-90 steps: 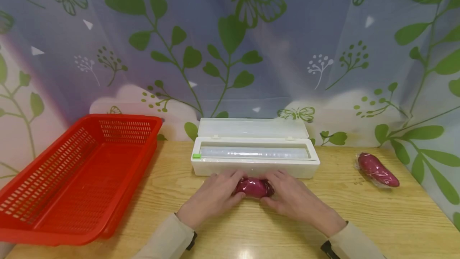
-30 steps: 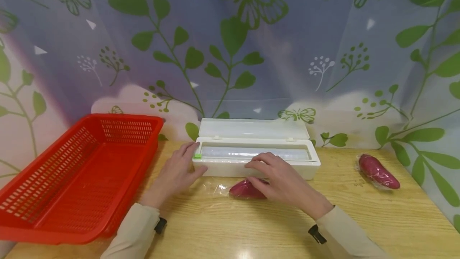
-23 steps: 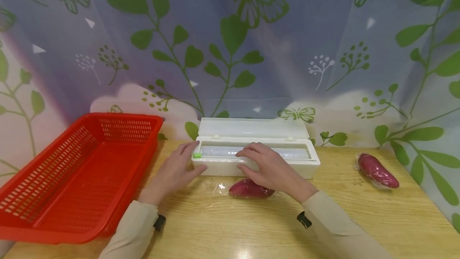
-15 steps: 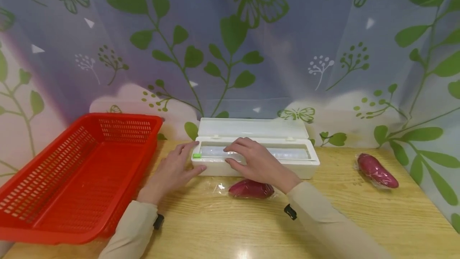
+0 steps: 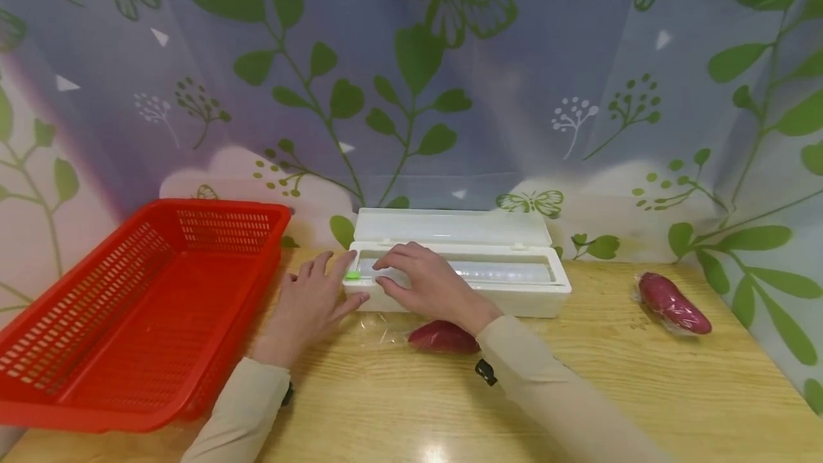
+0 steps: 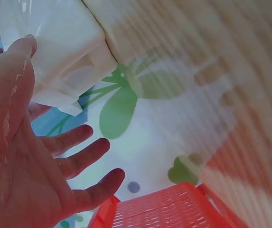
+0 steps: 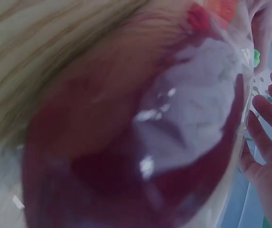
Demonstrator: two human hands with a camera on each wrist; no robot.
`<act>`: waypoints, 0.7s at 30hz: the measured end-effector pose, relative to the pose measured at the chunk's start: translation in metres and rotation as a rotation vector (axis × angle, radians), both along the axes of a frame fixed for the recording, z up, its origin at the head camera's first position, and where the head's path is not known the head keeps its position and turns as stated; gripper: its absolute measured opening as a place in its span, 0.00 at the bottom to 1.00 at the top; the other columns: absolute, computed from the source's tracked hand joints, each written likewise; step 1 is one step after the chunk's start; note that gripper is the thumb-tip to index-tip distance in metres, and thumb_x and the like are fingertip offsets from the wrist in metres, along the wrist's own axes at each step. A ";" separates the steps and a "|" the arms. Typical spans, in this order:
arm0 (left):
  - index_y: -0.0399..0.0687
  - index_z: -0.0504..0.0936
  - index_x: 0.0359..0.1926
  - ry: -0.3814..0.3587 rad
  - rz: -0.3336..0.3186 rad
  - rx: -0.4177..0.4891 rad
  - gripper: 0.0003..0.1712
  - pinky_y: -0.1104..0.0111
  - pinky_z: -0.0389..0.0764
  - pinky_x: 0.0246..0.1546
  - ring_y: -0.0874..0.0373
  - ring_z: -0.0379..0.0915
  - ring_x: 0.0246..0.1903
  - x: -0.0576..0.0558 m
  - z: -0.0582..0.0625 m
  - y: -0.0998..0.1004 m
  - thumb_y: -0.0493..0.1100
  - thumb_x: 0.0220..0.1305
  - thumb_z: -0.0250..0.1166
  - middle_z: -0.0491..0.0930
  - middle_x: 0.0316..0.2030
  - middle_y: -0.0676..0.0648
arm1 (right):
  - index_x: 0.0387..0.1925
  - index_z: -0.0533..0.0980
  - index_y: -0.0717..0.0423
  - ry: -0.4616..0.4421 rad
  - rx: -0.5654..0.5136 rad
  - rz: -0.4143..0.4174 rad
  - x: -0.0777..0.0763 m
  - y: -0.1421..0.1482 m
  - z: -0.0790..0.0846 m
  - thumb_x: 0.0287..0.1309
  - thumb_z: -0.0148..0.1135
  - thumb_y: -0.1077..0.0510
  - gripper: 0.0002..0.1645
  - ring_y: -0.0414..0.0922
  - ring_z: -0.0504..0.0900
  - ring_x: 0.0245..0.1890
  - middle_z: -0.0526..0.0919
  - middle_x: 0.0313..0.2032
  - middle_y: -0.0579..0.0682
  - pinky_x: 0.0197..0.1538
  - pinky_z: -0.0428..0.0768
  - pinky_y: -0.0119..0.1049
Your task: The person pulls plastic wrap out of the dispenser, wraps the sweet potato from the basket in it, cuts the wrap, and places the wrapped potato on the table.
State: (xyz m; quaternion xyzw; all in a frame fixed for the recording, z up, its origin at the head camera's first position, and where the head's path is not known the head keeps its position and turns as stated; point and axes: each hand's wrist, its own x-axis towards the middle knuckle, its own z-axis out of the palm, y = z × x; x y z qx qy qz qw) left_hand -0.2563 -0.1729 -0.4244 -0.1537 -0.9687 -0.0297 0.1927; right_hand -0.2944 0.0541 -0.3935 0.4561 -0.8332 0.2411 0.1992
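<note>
A white cling film dispenser stands with its lid raised, showing the film roll inside. At its left end my left hand braces it, thumb at the front corner and the other fingers spread; the left wrist view shows the thumb on the white wall. My right hand hovers over the left part of the dispenser, thumb and fingers apart, near a green slider. In front lies a purple elongated vegetable under clear film, partly hidden by my right wrist; it fills the right wrist view.
A red plastic basket occupies the table's left side. Another purple vegetable, wrapped in film, lies at the far right. Behind the dispenser hangs a patterned curtain with leaves and butterflies.
Both hands have left the vegetable. My left hand went to the dispenser's left end; my right hand rose and slid leftward along the dispenser's front toward the green slider.
</note>
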 end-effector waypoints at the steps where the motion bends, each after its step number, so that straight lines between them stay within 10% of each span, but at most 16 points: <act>1: 0.54 0.66 0.74 0.014 0.000 -0.009 0.41 0.41 0.80 0.46 0.36 0.78 0.54 0.001 0.000 0.000 0.66 0.67 0.63 0.75 0.62 0.34 | 0.46 0.84 0.53 -0.009 -0.003 -0.002 -0.001 -0.002 0.000 0.66 0.67 0.56 0.10 0.45 0.85 0.49 0.88 0.46 0.47 0.56 0.83 0.40; 10: 0.53 0.70 0.71 0.117 -0.012 -0.077 0.40 0.47 0.83 0.38 0.38 0.81 0.48 0.003 0.002 0.002 0.66 0.65 0.65 0.79 0.58 0.37 | 0.43 0.86 0.53 -0.021 -0.016 0.027 -0.006 -0.023 -0.004 0.65 0.67 0.58 0.07 0.44 0.85 0.45 0.89 0.42 0.45 0.54 0.83 0.38; 21: 0.53 0.69 0.71 0.044 -0.015 -0.021 0.41 0.45 0.84 0.38 0.37 0.81 0.48 0.001 0.003 0.000 0.67 0.65 0.66 0.78 0.59 0.36 | 0.41 0.86 0.53 -0.011 0.004 0.030 -0.010 -0.034 -0.008 0.64 0.68 0.58 0.06 0.43 0.86 0.42 0.90 0.40 0.45 0.53 0.82 0.37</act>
